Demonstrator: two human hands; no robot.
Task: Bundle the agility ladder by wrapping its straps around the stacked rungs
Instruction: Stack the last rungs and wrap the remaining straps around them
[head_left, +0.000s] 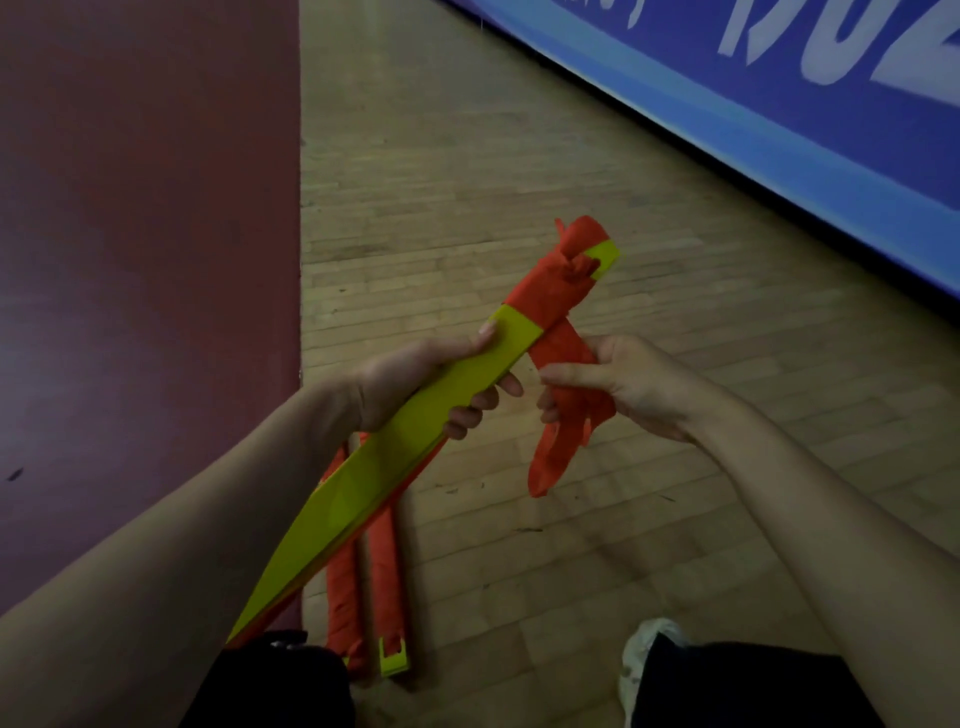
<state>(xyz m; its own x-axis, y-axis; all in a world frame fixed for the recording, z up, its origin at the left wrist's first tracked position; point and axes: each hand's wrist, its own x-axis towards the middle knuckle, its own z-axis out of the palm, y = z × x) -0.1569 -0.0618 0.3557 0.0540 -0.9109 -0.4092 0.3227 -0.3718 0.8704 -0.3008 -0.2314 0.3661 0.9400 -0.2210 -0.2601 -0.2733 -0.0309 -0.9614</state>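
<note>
— What do we see at the centre of the frame?
— Our left hand (410, 384), its fingers (506, 387) curled round the stacked rungs (374, 467), a yellow-green stack slanting from lower left to right of centre.
— And the strap?
— The orange strap (563, 348) is wound round the stack's upper end. Its loose tail hangs right of centre, pinched by our right hand (618, 384).
— Lower down?
— Two orange-wrapped bundles (387, 571) lie on the wooden floor (467, 182). A blue banner (779, 104) crosses the upper right.

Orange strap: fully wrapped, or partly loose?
Partly loose: the orange strap coils round the rungs at one end; its tail hangs from the right hand.
</note>
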